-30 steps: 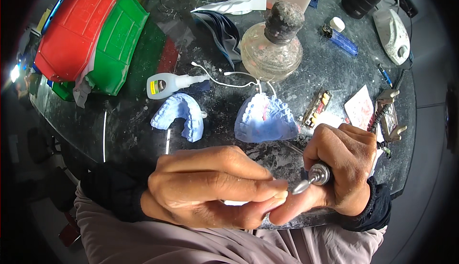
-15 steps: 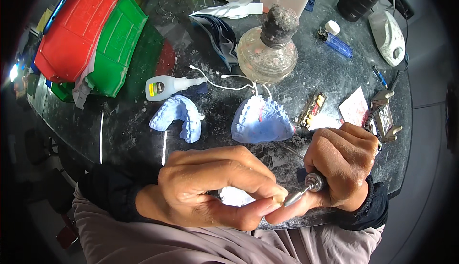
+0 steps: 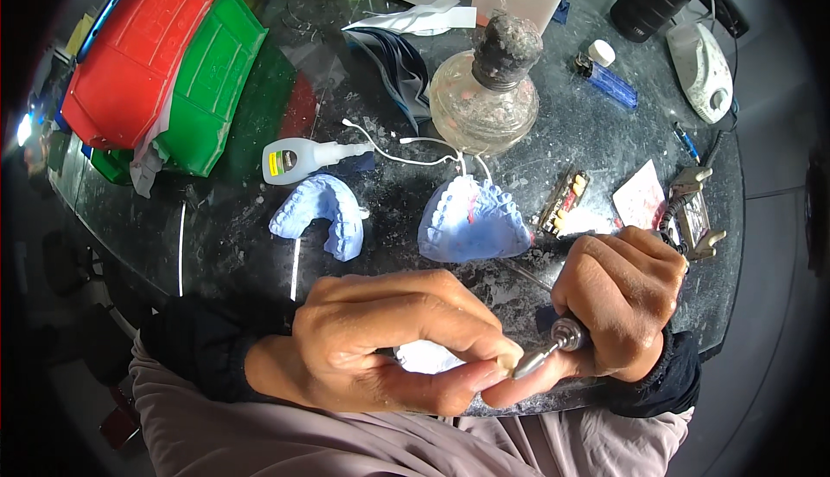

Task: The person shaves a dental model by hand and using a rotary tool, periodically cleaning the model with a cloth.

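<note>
Left hand (image 3: 380, 339) fingers pinched shut on small pale workpiece (image 3: 430, 358), low over worktop (image 3: 605, 131) edge. Right hand (image 3: 624, 300) fisted around rotary handpiece (image 3: 553, 344), tip at left fingertips. Risk: bur slips, nicks fingertip or chips piece. Versus earlier: handpiece angled lower, hands barely shifted.

Two pale blue dental casts (image 3: 318, 218) (image 3: 474, 222) lie on a dark, white-dusted tabletop (image 3: 596, 140); a red bin (image 3: 138, 45) overlaps a green bin (image 3: 212, 79); the handpiece (image 3: 553, 346) is silver
</note>
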`<state>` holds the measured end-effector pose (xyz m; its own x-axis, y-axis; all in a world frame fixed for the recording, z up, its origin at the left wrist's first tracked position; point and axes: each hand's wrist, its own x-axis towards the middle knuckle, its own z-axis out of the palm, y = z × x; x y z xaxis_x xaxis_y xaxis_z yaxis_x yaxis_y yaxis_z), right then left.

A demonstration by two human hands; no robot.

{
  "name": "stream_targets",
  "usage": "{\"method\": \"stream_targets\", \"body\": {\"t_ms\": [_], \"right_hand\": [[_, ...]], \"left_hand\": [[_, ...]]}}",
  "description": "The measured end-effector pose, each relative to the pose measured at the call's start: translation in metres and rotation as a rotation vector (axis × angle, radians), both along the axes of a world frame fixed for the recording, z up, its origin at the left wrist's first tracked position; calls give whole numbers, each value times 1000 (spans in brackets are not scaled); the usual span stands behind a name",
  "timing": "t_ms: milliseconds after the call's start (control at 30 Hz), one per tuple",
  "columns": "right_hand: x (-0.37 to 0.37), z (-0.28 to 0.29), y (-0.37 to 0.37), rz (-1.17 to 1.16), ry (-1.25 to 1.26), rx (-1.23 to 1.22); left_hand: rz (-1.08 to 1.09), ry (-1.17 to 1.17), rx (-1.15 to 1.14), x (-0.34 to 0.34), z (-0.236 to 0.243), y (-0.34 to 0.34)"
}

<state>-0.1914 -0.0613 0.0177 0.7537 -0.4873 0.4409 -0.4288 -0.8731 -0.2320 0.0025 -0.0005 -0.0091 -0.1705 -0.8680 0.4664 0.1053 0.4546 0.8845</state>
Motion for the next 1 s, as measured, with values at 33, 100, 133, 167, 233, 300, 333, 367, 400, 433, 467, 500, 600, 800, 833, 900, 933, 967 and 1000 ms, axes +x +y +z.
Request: {"method": "stream_targets", "body": {"t_ms": [33, 100, 133, 167, 233, 300, 333, 367, 400, 433, 467, 500, 600, 800, 833, 900, 933, 967, 1000], "right_hand": [[1, 3, 1, -20, 24, 19], [1, 4, 0, -40, 51, 36], [0, 3, -1, -37, 31, 37], [-1, 2, -2, -33, 10, 38], [0, 2, -4, -8, -60, 35], [1, 5, 0, 21, -70, 5], [2, 7, 1, 41, -77, -18], [3, 3, 1, 53, -109, -46], [5, -2, 1, 73, -142, -72], [8, -7, 0, 92, -175, -101], [8, -7, 0, 94, -161, -97], [8, -7, 0, 99, -149, -89], [7, -8, 0, 73, -139, -38], [4, -1, -3, 87, -131, 225], [3, 1, -4, 90, -112, 268], [3, 2, -3, 57, -137, 252], [4, 1, -3, 15, -163, 252], [4, -2, -4, -7, -191, 251], [3, -3, -4, 8, -194, 230]], "left_hand": [[4, -3, -2, 0, 1, 1], [14, -2, 12, 0, 1, 1], [15, 1, 10, 0, 1, 0], [28, -30, 19, 1, 1, 0], [53, -67, 14, 1, 3, -1], [152, -146, 12, 1, 3, -2], [150, -141, -3, 2, 3, -3], [170, -207, 2, 4, 4, -3], [198, -274, 14, 5, 3, -3], [208, -291, 24, 5, 2, -4], [214, -286, 15, 6, 2, -5], [232, -318, -11, 6, 2, -6], [306, -314, -44, 5, 0, -10], [267, -454, -158, 17, 6, -16], [278, -454, -171, 18, 8, -18], [401, -607, -214, 20, 11, -23], [442, -729, -214, 23, 9, -25], [431, -804, -196, 27, 6, -28], [428, -883, -173, 28, 4, -29]]}}
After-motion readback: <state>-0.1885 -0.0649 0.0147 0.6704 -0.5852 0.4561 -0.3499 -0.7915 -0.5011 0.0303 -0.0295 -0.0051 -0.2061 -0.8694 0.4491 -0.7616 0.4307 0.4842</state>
